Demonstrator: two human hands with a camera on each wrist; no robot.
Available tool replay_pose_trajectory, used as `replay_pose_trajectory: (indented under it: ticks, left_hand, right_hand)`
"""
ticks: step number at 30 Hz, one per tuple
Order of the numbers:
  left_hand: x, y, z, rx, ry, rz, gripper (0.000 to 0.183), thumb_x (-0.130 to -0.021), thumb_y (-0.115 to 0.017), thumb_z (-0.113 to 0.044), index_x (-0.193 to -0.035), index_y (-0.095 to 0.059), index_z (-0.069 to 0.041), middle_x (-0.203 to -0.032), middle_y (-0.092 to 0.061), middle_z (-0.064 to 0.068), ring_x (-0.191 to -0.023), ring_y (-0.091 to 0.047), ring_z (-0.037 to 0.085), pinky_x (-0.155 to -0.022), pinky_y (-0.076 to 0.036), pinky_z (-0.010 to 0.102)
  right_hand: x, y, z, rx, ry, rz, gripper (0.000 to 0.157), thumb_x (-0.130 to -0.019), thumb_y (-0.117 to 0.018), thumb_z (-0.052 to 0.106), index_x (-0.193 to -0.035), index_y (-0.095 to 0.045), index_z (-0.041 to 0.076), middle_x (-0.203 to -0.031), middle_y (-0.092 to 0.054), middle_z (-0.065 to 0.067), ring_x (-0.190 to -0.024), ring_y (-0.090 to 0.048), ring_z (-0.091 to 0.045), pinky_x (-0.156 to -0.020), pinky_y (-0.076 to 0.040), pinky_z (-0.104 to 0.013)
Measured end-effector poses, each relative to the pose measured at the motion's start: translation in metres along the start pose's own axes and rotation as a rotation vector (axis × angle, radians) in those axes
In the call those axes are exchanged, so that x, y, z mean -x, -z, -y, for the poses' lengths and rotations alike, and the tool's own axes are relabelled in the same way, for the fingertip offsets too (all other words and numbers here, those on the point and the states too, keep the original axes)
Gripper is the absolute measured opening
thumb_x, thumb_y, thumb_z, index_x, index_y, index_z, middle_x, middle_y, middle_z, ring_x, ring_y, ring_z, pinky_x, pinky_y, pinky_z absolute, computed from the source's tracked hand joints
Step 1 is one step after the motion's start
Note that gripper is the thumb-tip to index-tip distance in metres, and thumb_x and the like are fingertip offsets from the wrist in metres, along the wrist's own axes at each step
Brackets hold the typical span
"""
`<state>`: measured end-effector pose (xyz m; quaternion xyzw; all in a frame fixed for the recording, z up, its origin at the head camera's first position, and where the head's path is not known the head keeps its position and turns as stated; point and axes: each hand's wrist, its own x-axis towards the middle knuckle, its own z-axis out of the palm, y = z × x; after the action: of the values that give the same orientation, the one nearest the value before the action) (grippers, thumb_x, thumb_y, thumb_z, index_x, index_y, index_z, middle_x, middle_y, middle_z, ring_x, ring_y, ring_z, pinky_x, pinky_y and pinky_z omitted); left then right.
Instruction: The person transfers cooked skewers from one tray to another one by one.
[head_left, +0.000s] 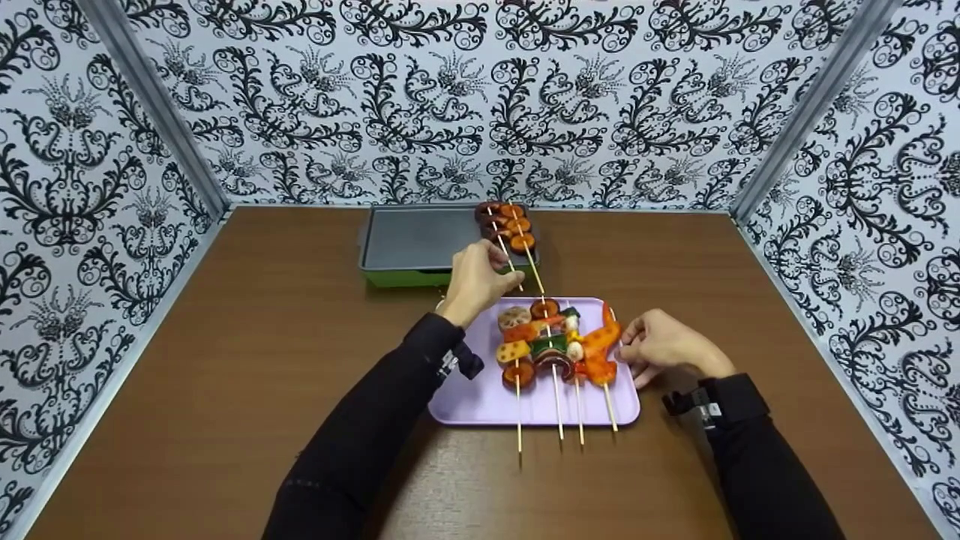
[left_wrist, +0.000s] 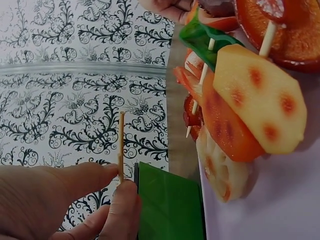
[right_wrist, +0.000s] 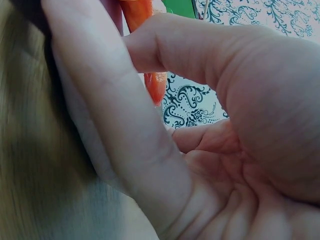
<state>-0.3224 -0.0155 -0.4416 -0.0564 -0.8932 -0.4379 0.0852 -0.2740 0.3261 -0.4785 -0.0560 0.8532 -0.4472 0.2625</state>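
My left hand [head_left: 476, 281] is at the grill pan's front right corner. Its thumb and finger pinch the wooden stick [left_wrist: 121, 145] of a skewer with dark brown pieces [head_left: 489, 217]. That skewer lies on the grey plate of the green grill pan [head_left: 420, 236], beside a skewer of orange-brown round slices [head_left: 523, 242]. At the right edge of the lilac tray [head_left: 472, 405], my right hand [head_left: 667, 345] grips the rim between thumb and fingers. An orange-red skewer [head_left: 600, 352] lies just inside that rim. In the right wrist view, the fingers hide most of the tray.
Several skewers lie on the tray, among them one with a yellow slice [head_left: 513, 351] and one with green pieces [head_left: 549, 345]. Their sticks stick out over the front rim. Patterned walls [head_left: 450, 97] enclose the brown table [head_left: 300, 337] at the back and sides.
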Motion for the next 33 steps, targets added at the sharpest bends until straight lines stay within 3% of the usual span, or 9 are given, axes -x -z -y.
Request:
replay_pose_trajectory:
  ticks: [5, 13, 23, 33]
  left_hand:
    - [0.0001, 0.0023, 0.0016, -0.009, 0.04, 0.029, 0.022, -0.093, -0.096, -0.019, -0.107, -0.085, -0.007, -0.108, -0.088, 0.012, -0.104, -0.083, 0.032, -0.1, -0.069, 0.042]
    - [0.0004, 0.0062, 0.0049, -0.01, 0.117, 0.064, 0.009, -0.092, -0.095, -0.017, -0.096, -0.092, -0.009, -0.104, -0.091, 0.013, -0.105, -0.085, 0.034, -0.106, -0.069, 0.044]
    - [0.0006, 0.0086, 0.004, 0.009, 0.21, 0.09, 0.013, -0.093, -0.095, -0.013, -0.104, -0.092, -0.008, -0.112, -0.09, 0.013, -0.107, -0.085, 0.032, -0.104, -0.07, 0.041]
    - [0.0036, 0.01, 0.0075, 0.053, 0.21, 0.066, 0.016, -0.092, -0.09, -0.007, -0.108, -0.09, -0.006, -0.11, -0.09, 0.013, -0.103, -0.085, 0.03, -0.1, -0.071, 0.038]
  right_hand:
    - [0.0005, -0.0002, -0.0009, 0.0, 0.013, 0.005, 0.025, -0.107, -0.075, 0.005, -0.123, -0.067, -0.012, -0.091, -0.075, -0.009, -0.069, -0.081, -0.019, -0.067, -0.074, -0.037]
    - [0.0009, -0.0003, -0.0013, 0.014, 0.013, -0.005, 0.024, -0.107, -0.075, 0.005, -0.123, -0.068, -0.013, -0.092, -0.075, -0.009, -0.07, -0.082, -0.019, -0.067, -0.074, -0.037]
    - [-0.0011, -0.0026, -0.0002, 0.008, -0.006, -0.005, 0.026, -0.108, -0.076, 0.006, -0.124, -0.068, -0.012, -0.091, -0.075, -0.009, -0.07, -0.08, -0.019, -0.066, -0.074, -0.036]
    - [0.001, -0.0024, 0.0033, -0.003, -0.019, -0.006, 0.021, -0.104, -0.078, 0.006, -0.116, -0.069, -0.009, -0.091, -0.078, -0.011, -0.069, -0.082, -0.019, -0.068, -0.074, -0.036]
